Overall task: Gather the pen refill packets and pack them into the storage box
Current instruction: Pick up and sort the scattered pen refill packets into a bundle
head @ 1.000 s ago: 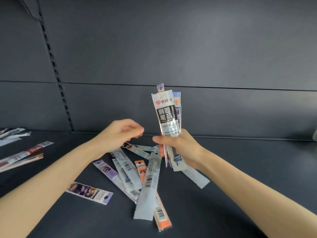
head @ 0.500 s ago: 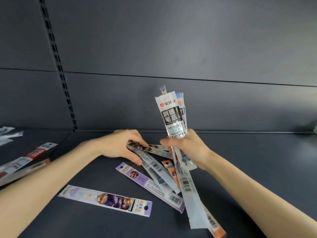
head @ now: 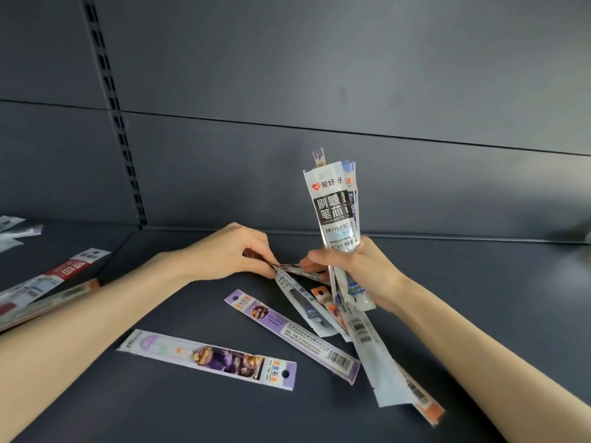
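- The gathering step is in hand: the right hand [head: 358, 270] is gripping an upright bundle [head: 334, 212] of refill packets, with fingers and thumb curled round its lower part and the forearm reaching in from the lower right.
- Just left of the bundle, the left hand [head: 230, 254] is hovering palm-down low over the shelf [head: 479, 314]. Its fingertips and thumb are pinching one end of a loose packet [head: 297, 270], whose other end is pointing toward the bundle.
- Directly below the bundle, a fanned heap [head: 367, 340] is lying flat on the shelf. A purple packet [head: 287, 334] is lying below-left of the bundle, and a second purple one [head: 208, 358] is lying further left, apart from the heap.
- Far left of the bundle, a few more packets [head: 48, 282] are lying flat.
- No storage box is showing, so packing is probably not yet begun.
- The next move is likely calling for the pinched packet to be lifted and slid in against the bundle. The right fingers would be easing just enough to admit it, since the thin, slick sleeves could slip out.
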